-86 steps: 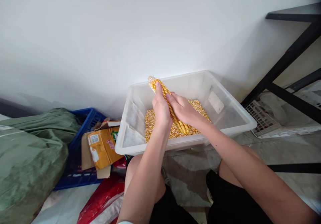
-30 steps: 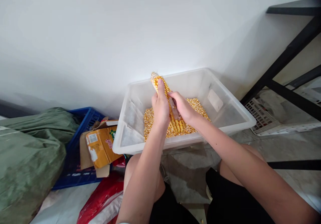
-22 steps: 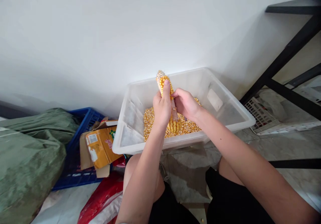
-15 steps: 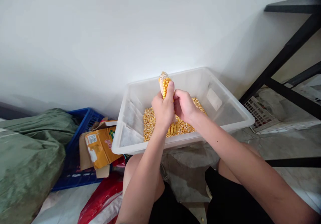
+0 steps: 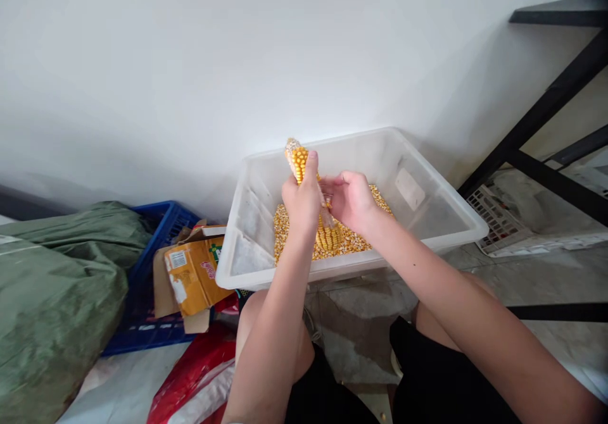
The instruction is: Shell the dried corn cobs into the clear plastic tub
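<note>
My left hand (image 5: 303,197) is wrapped around a corn cob (image 5: 300,161), its thumb lying up along the yellow kernels. The cob's upper tip is pale and partly bare. Below the fist, a bare stretch and a rounded kernel-covered end show; this looks like the same cob, tilted up to the left. My right hand (image 5: 352,201) is just right of it, palm turned toward the cob with fingers loosely extended. Whether its fingertips touch the cob I cannot tell. Beneath both hands, loose corn kernels (image 5: 354,242) cover the bottom of a translucent plastic bin (image 5: 259,278).
A white wall rises behind the bin. To the left are a blue crate (image 5: 137,285), torn cardboard packaging (image 5: 197,275), a green cloth (image 5: 61,285) and a red bag (image 5: 192,373). On the right stand a black metal frame (image 5: 541,120) and a white basket (image 5: 498,221).
My left hand has tipped the cob's top further left. My right hand's fingers have loosened from a curl against the cob and opened out.
</note>
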`<state>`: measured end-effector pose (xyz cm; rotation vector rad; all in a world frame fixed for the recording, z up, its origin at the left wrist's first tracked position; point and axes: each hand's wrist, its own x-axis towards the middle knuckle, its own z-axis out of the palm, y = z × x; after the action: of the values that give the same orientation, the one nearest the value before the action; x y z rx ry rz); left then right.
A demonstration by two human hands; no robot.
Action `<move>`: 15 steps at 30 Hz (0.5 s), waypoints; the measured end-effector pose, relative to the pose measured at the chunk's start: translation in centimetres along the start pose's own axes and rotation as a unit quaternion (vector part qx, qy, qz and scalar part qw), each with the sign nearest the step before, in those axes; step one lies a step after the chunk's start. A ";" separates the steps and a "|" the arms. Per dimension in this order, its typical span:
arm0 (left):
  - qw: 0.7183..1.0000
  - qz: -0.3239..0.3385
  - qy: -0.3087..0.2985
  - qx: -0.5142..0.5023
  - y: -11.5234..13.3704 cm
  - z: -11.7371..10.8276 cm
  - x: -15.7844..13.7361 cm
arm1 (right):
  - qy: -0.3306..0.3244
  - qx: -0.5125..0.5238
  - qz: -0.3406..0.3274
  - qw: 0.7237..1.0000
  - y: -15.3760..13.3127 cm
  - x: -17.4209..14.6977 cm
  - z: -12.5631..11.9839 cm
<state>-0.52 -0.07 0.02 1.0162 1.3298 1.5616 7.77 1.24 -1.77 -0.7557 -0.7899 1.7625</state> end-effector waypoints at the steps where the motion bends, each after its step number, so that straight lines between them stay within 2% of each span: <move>1: 1.000 -0.003 0.006 -0.018 0.1 0.0 0.0 | 0.006 0.000 0.005 1.000 -0.2 0.0 -0.1; 3: 0.999 0.003 0.019 -0.037 0.2 0.0 0.0 | 0.010 -0.040 -0.001 0.999 -0.6 -0.3 -0.1; 6: 0.997 0.036 0.038 -0.057 0.3 -0.1 0.1 | -0.033 -0.169 -0.050 0.984 -1.1 -0.8 -0.4; 10: 0.993 0.016 0.045 -0.111 0.0 -0.5 0.8 | -0.097 -0.332 -0.135 0.929 -1.5 -1.5 -1.5; 12: 0.990 -0.019 0.041 -0.135 0.0 -0.6 1.1 | -0.091 -0.399 -0.190 0.892 -1.4 -1.7 -2.0; 15: 0.987 -0.047 0.030 -0.152 0.2 -0.9 1.4 | -0.044 -0.460 -0.258 0.848 -1.5 -1.8 -2.4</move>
<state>-1.81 0.96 0.21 0.7114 1.1181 1.6714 11.00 0.30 -1.70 -0.9437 -1.7668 0.8670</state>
